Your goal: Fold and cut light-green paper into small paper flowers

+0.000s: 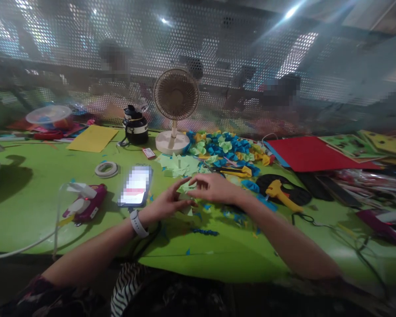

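A piece of pale green paper (185,188) is between my two hands, over the green table. My left hand (166,201), with a pale watch band at its wrist, has its fingers curved around the left side of the paper. From the right, my right hand (213,188) bends its fingertips onto the same piece; their exact grip is partly hidden. Just beyond lies a pile of pale green paper pieces (181,165), with yellow-handled scissors (232,171) beside it. Blue paper scraps (204,232) are scattered near my hands.
A lit phone (135,187), a tape roll (106,169) and a purple power strip (89,204) are left. Behind are a fan (176,94), a black jug (135,127) and folded paper pieces (226,145). A yellow glue gun (282,197) and red sheet (313,154) lie right.
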`<state>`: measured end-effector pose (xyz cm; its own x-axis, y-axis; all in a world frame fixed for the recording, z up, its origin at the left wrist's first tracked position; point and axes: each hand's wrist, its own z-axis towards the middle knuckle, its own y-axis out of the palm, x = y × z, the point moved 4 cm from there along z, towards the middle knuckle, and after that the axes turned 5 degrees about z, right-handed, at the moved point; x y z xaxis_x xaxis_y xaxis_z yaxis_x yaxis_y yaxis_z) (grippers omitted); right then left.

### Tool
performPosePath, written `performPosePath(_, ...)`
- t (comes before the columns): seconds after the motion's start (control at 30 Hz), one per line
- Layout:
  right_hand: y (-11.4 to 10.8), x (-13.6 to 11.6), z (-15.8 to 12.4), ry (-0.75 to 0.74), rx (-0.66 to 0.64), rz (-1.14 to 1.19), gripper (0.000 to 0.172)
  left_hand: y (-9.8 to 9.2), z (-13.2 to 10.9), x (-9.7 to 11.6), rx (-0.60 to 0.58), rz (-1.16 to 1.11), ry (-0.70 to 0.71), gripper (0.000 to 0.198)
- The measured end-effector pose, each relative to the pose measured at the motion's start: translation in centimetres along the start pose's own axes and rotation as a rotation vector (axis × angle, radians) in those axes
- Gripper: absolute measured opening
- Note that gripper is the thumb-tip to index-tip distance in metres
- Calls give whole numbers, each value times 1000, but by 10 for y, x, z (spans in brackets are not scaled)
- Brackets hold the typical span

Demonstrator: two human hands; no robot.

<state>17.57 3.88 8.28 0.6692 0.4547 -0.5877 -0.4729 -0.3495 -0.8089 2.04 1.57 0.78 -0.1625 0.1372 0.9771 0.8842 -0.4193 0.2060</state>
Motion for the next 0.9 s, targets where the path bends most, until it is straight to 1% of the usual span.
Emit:
performPosePath(0.03, 9, -13, -3, -68, -10, -30, 31, 1, 0, -2, -44, 31, 19, 77)
performPosePath(0.1, 20, -27, -7, -157, 29, -64, 15, 4, 0, -3, -141, 131, 59, 77)
performPosePath(0.13, 23, -28, -9, -166, 55, -50, 14, 5, -1, -2, -165, 157, 71, 76)
performPosePath(0.2, 25, -22, -13, -126, 121, 35, 17, 4, -1, 3, -185, 174, 61, 72)
performPosePath(0.3, 23, -5, -24, -3, 210, 211, 22, 0, -1, 14, -167, 160, 10, 67)
performPosePath(0.4, 28, 9, -32, 114, 202, 427, 29, -3, 0, 23, -101, 146, 36, 59)
performPosePath(0.47, 33, 13, -33, 167, 182, 560, 34, -5, 1, 24, -62, 123, 38, 56)
performPosePath(0.57, 35, 14, -31, 186, 199, 651, 39, -7, 3, 22, -12, 68, 11, 53)
performPosePath(0.73, 31, 14, -29, 193, 286, 687, 45, -19, 6, 22, 129, -32, 12, 40)
performPosePath(0.8, 32, 15, -28, 202, 315, 698, 45, -21, 7, 21, 104, -60, -17, 42)
performPosePath(0.9, 35, 16, -26, 192, 337, 692, 44, -17, 6, 19, -27, -70, -42, 52)
